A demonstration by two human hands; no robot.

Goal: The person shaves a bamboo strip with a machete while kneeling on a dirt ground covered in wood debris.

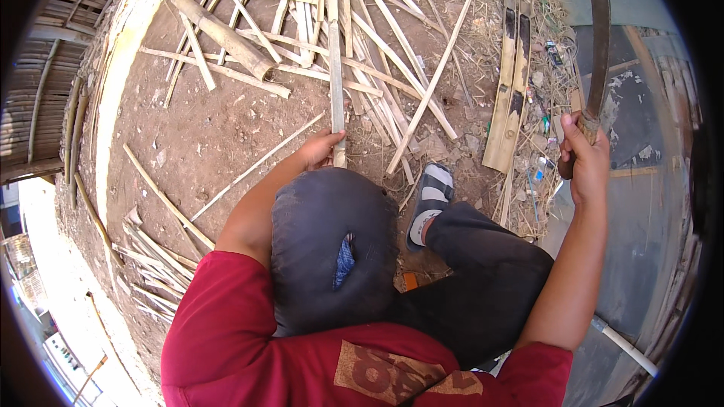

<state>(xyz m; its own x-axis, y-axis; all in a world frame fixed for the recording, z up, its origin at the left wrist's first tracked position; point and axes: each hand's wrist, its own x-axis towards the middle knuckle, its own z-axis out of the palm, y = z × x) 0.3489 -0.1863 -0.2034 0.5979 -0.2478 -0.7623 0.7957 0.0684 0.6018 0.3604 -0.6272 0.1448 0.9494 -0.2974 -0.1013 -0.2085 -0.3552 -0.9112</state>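
Note:
My left hand is closed round the near end of a long, narrow bamboo strip, just beyond my raised knee. The strip points away from me over a loose heap of split bamboo strips. Out to the right, my right hand grips the handle of a machete. Its long dark blade stands up from the fist, well apart from the strip.
A thick bamboo pole lies at the far left of the heap. Two wide split bamboo halves with dark patches rest to the right. More thin strips lie at the near left. Grey sheeting covers the right side.

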